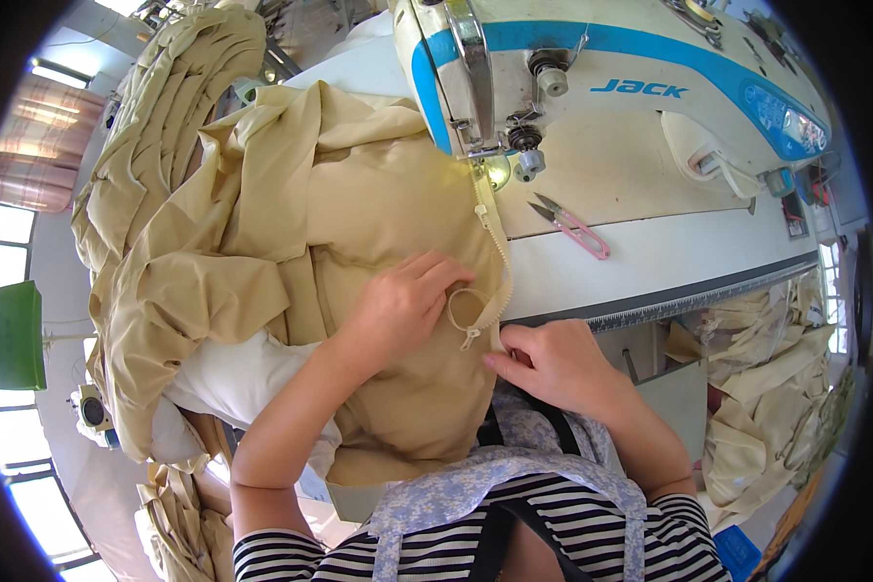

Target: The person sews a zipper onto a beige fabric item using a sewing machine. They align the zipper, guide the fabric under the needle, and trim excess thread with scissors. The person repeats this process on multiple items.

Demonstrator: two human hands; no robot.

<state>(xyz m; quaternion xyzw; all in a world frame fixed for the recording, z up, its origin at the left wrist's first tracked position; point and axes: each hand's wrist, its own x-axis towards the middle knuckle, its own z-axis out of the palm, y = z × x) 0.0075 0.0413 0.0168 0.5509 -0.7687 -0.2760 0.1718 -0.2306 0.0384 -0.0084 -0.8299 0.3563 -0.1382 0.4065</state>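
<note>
A beige garment (291, 233) lies bunched on the white sewing table (669, 257), its cream zipper (495, 262) running along the right edge up to the presser foot (483, 155) of the white and blue sewing machine (630, 87). My left hand (403, 301) presses flat on the cloth just left of the zipper's looped lower end. My right hand (553, 364) pinches the garment's edge at the table's front, right below the zipper pull.
Pink-handled thread snips (574, 228) lie on the table right of the needle. A stack of beige pieces (175, 87) stands at the far left, more beige cloth (766, 398) hangs in a bin to the right. A green object (15, 335) sits far left.
</note>
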